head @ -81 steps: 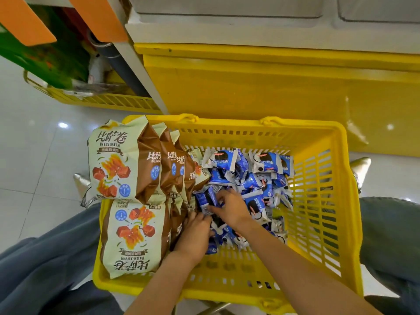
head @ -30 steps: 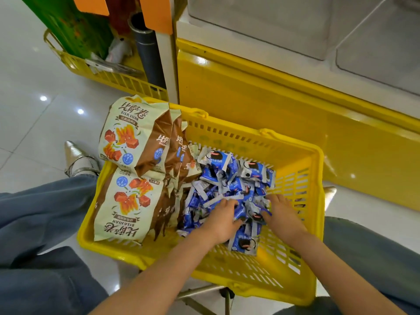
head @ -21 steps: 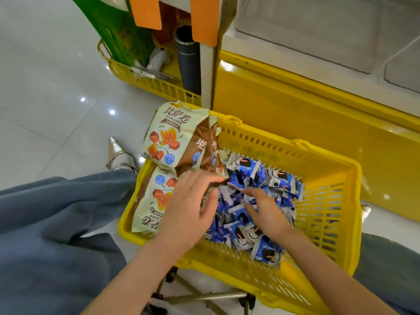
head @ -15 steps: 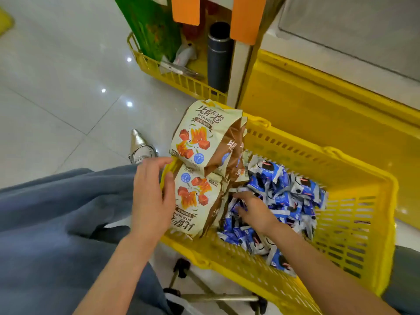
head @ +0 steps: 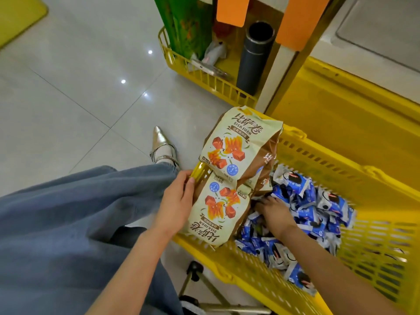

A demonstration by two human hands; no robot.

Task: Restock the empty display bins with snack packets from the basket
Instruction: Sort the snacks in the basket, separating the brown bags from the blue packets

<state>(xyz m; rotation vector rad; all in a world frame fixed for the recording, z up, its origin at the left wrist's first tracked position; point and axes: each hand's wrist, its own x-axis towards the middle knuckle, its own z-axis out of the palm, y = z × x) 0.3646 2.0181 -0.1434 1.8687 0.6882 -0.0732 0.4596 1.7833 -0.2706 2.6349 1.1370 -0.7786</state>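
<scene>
Floor: pale glossy tiles, left of the yellow basket.
Trouser leg: wide blue denim, lower left of the basket.
Shoe: silver and pointed, on the floor just left of the basket.
Left hand: back up, fingers nearly straight, tips touching the basket's left rim beside the lower bag.
Snack bags: large cream-and-brown packets standing on edge along the basket's left side, the upper ones poking over its far rim.
Second basket: yellow, beyond the basket, holding a green bag and a dark flask.
Right hand: palm down inside the basket, fingers spread and dug into the heap; whether they pinch a packet cannot be told.
Blue packets: small blue-and-white packets heaped in the basket's middle, right of the bags.
Display base: yellow, behind the basket's far rim.
</scene>
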